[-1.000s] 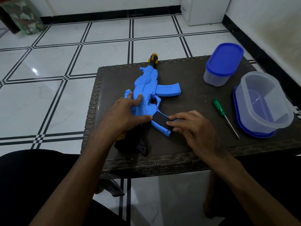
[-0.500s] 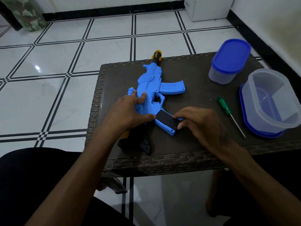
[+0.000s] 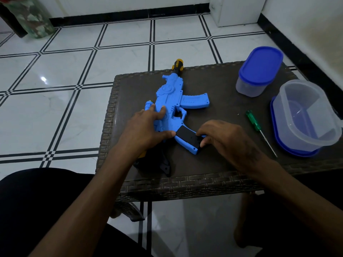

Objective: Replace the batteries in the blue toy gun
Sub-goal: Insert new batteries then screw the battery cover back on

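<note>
The blue toy gun [image 3: 171,96] lies flat on the dark wicker table [image 3: 213,171], its yellow and black muzzle pointing away over the far edge. A black battery cover [image 3: 186,135] sits on the gun's grip. My left hand [image 3: 146,127] holds the gun's body, fingers over its top and thumb against the grip. My right hand [image 3: 224,138] has its fingers curled round the lower right end of the grip, fingertips at the cover's edge. The gun's black stock lies under my left wrist, partly hidden.
A green-handled screwdriver [image 3: 253,121] lies right of my right hand. Farther right stand a closed tub with a blue lid [image 3: 259,69] and an open clear container [image 3: 306,115] resting on its blue lid. The table's near edge is just below my wrists.
My right hand's fingers have curled in from lying flat on the cover to gripping the end of the grip. My left hand stays on the gun.
</note>
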Available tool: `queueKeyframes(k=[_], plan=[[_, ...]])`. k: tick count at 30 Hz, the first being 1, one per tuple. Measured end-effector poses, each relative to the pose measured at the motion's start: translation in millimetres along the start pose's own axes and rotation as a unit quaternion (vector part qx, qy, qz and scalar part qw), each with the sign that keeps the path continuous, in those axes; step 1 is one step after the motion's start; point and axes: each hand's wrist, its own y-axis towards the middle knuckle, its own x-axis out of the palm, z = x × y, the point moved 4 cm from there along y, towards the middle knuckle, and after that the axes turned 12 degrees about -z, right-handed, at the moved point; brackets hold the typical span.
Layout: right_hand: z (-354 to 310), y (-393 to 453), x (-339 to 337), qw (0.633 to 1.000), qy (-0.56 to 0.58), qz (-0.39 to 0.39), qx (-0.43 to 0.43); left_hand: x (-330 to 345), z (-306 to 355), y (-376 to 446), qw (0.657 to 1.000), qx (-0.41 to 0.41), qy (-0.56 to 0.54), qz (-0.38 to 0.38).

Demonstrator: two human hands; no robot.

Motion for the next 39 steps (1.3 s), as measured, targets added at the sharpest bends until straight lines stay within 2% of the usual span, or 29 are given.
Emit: queueKeyframes(k=[8,15,19,26,32,39], plan=[[3,-3,2,0.999,0.034,0.006,0.027,2,-2,3,1.0,0.002,0.001,-0.009],[-2,-9,-1,0.99,0.121,-0.057,0.054,2,-12,7,0.999,0.019,-0.032,-0.019],[-9,-10,6,0.991,0.098,-0.081,0.029,4,-12,7,0.999,0.022,-0.024,-0.01],[-9,-5,6,0.986,0.091,-0.126,0.067,4,-11,7,1.0,0.02,-0.012,-0.012],[-10,-9,4,0.989,0.078,-0.102,0.07,6,-11,6,0.999,0.021,-0.024,-0.008],[-13,-6,6,0.982,-0.01,-0.159,0.101,5,-10,7,0.999,0.019,-0.041,-0.007]])
